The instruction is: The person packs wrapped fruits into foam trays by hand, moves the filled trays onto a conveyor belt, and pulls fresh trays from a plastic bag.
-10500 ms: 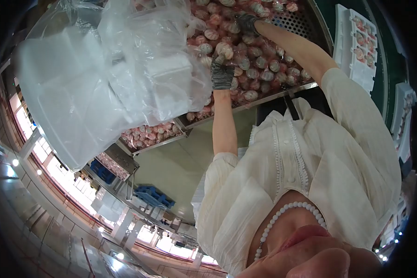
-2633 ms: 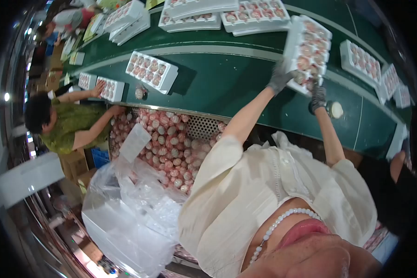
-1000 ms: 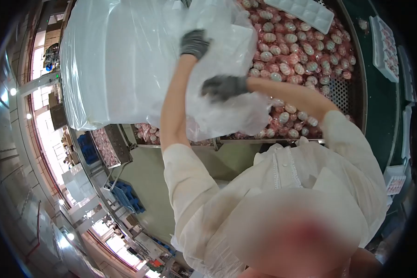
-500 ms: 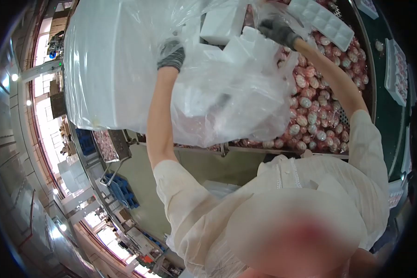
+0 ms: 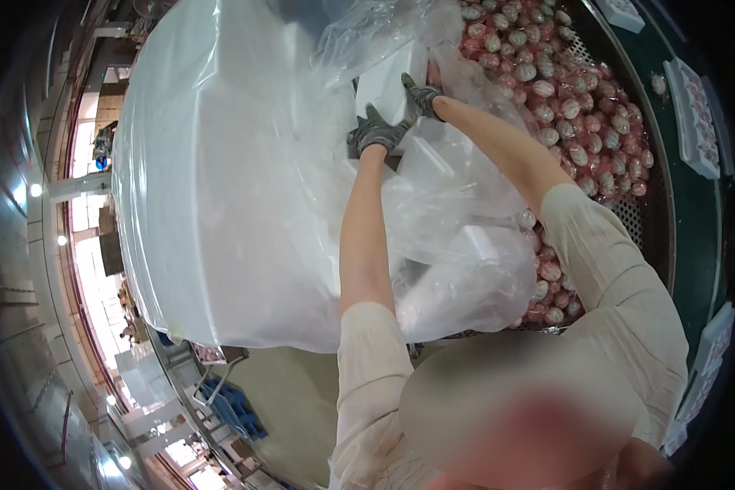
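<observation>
My left hand point(image 5: 377, 132), in a grey glove, lies with its fingers spread on the lower end of a white foam tray stack point(image 5: 388, 86) inside a clear plastic bag point(image 5: 278, 204). At the right side of the same stack is my right hand point(image 5: 422, 96), also gloved, its fingers apart from the thumb and touching the stack's edge. Both hands seem to hold the stack between them. More white foam pieces point(image 5: 433, 155) show through the loose plastic below the hands.
Red and white wrapped balls point(image 5: 588, 122) fill a metal bin at the right. Beyond its rim point(image 5: 668, 212), a green conveyor point(image 5: 698, 237) carries white trays point(image 5: 694, 118). A blue crate point(image 5: 233, 408) stands on the floor at lower left.
Both hands have come together at the foam stack; my left hand moved right and my right hand left, off the plastic near the white tray. That loose tray on the balls no longer shows. The view has shifted.
</observation>
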Available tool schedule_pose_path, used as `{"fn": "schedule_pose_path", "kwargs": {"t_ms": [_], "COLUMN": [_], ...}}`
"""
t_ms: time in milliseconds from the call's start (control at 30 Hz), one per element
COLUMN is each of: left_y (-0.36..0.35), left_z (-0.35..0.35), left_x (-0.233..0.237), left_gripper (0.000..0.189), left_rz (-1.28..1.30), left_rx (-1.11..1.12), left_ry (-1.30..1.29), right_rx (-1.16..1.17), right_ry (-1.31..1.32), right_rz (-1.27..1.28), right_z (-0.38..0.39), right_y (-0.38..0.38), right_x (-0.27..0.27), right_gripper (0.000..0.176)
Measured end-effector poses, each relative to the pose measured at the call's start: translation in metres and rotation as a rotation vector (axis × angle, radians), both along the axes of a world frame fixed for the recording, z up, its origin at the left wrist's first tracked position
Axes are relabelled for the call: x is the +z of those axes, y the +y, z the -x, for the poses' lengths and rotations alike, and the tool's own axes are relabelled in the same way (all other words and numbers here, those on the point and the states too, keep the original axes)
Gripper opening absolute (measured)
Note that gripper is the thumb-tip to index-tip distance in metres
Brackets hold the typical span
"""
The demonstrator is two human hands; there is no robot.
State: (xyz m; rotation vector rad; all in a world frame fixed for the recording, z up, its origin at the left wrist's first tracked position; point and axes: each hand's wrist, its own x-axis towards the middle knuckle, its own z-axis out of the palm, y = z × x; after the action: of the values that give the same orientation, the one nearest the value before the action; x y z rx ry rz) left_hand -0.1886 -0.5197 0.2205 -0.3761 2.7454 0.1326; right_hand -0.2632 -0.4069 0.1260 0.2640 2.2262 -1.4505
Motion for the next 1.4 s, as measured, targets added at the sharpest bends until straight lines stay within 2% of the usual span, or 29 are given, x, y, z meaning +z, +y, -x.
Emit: {"fn": "schedule_pose_path", "kwargs": {"t_ms": [67,133,167,200,233,267,300,333,400,433,467,533,600,667,700,733,800,867,900,967,1033,1067,1133,1200,1267,1300,1333,1367,1400], "left_y": [0.006,0.003,-0.002,-0.002,-0.003,-0.002,0.009,0.024,0.057,0.078,0.103,0.157,0.219,0.286,0.321,0.351,0.423,0.494,0.521,0.575,0.614,0.624,0.639,0.646,0.648,0.647,0.641,0.632,0.635], "left_z": [-0.004,-0.011,-0.006,-0.008,-0.011,-0.014,-0.028,-0.041,-0.057,-0.062,-0.066,-0.083,-0.113,-0.162,-0.193,-0.189,-0.234,-0.282,-0.304,-0.341,-0.35,-0.356,-0.36,-0.357,-0.36,-0.361,-0.361,-0.364,-0.364], "left_x": [0.007,0.008,-0.003,-0.007,-0.009,-0.005,0.019,0.039,0.07,0.07,0.071,0.072,0.065,0.057,0.068,-0.013,-0.034,-0.045,-0.051,-0.063,-0.097,-0.11,-0.077,-0.057,-0.055,-0.071,-0.09,-0.096,-0.103], "left_gripper": [0.111,0.111,0.104,0.104,0.101,0.097,0.09,0.09,0.078,0.065,0.065,0.072,0.074,0.076,0.075,0.073,0.073,0.073,0.073,0.049,0.051,0.053,0.054,0.053,0.048,0.048,0.049,0.055,0.055], "left_rz": [0.045,-0.171,-0.457,-0.455,-0.64,-0.823,-0.683,-0.688,-0.949,-0.968,-0.989,-1.168,-1.205,-1.408,-1.443,-1.348,-1.235,-1.345,-1.337,-1.447,-1.431,-1.426,-1.416,-1.165,-1.18,-1.249,-1.311,-1.21,-1.208], "left_rx": [-0.024,0.014,0.017,0.016,0.139,0.257,0.176,0.166,0.103,0.128,0.102,-0.149,-0.156,-0.078,-0.172,-0.214,-0.328,-0.381,-0.392,-0.233,-0.24,-0.239,-0.295,-0.429,-0.331,-0.232,-0.136,-0.465,-0.467], "left_ry": [-0.018,0.104,0.246,0.241,0.364,0.493,0.529,0.524,0.434,0.488,0.464,0.592,0.556,0.382,0.317,0.242,0.09,-0.061,-0.086,-0.186,-0.331,-0.451,-0.314,-0.272,-0.389,-0.451,-0.515,-0.275,-0.277], "right_rx": [-0.06,-0.11,-0.122,-0.132,-0.132,-0.111,-0.095,-0.107,-0.164,-0.165,-0.196,-0.386,-0.417,-0.439,-0.479,-0.466,-0.605,-0.585,-0.626,-0.665,-0.736,-0.748,-0.735,-0.652,-0.598,-0.705,-0.767,-0.799,-0.825], "right_ry": [-0.043,-0.068,-0.061,-0.047,-0.05,0.171,0.398,0.399,0.626,0.649,0.645,0.961,0.89,0.838,0.883,0.848,0.587,0.446,0.387,0.306,0.199,0.179,0.194,0.175,0.166,0.289,0.128,0.156,0.184], "right_rz": [0.155,0.307,0.363,0.406,0.409,0.381,0.344,0.34,0.134,0.033,0.008,-0.147,-0.177,-0.47,-0.524,-0.651,-0.556,-0.772,-0.815,-0.756,-0.68,-0.675,-0.663,-0.718,-0.628,-0.853,-0.746,-0.586,-0.434], "right_z": [-0.001,-0.009,-0.017,-0.027,-0.04,-0.054,-0.064,-0.078,-0.107,-0.122,-0.14,-0.183,-0.228,-0.295,-0.322,-0.345,-0.393,-0.438,-0.461,-0.498,-0.522,-0.53,-0.535,-0.54,-0.545,-0.553,-0.561,-0.569,-0.576], "right_y": [0.008,0.013,0.015,0.017,0.021,0.027,0.037,0.048,0.081,0.107,0.134,0.19,0.251,0.308,0.336,0.37,0.429,0.493,0.518,0.567,0.607,0.616,0.632,0.642,0.655,0.665,0.678,0.683,0.69], "right_x": [0.008,0.019,0.029,0.04,0.052,0.07,0.085,0.096,0.119,0.132,0.149,0.176,0.191,0.198,0.182,0.167,0.149,0.139,0.14,0.121,0.084,0.078,0.087,0.097,0.087,0.049,0.044,0.047,0.05], "right_gripper": [0.075,0.073,0.072,0.071,0.071,0.07,0.069,0.069,0.066,0.062,0.062,0.059,0.059,0.058,0.057,0.057,0.059,0.061,0.053,0.054,0.052,0.052,0.05,0.043,0.04,0.038,0.037,0.037,0.038]}}
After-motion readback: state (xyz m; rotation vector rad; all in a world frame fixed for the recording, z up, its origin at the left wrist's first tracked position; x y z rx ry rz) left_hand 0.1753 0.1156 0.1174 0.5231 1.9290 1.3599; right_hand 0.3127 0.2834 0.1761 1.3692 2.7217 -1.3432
